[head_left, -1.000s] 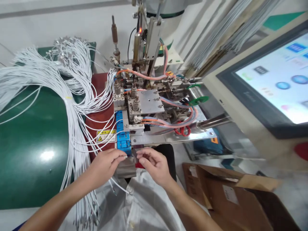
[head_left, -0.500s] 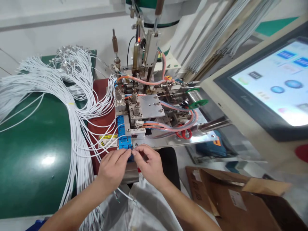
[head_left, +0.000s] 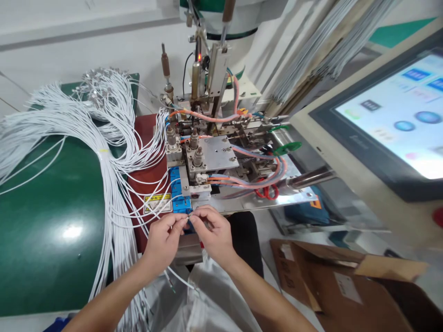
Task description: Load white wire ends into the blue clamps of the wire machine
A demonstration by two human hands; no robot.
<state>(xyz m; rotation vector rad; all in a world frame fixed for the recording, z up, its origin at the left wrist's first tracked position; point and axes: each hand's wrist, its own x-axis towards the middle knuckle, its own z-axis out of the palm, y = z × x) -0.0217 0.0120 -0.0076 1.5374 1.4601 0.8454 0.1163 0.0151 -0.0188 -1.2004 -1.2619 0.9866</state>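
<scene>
Head view: at seven o'clock, pinching a half-hidden cable end with left hand and right hand, fingertips nearly together. At eight, some of the white cables in blue holder. At four, cardboard box, contents unclear.

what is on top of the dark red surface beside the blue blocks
A yellow-and-white warning label is on the dark red surface, and white cables pass over it. Whatever lies directly under the cables or behind the left hand cannot be seen.
</scene>
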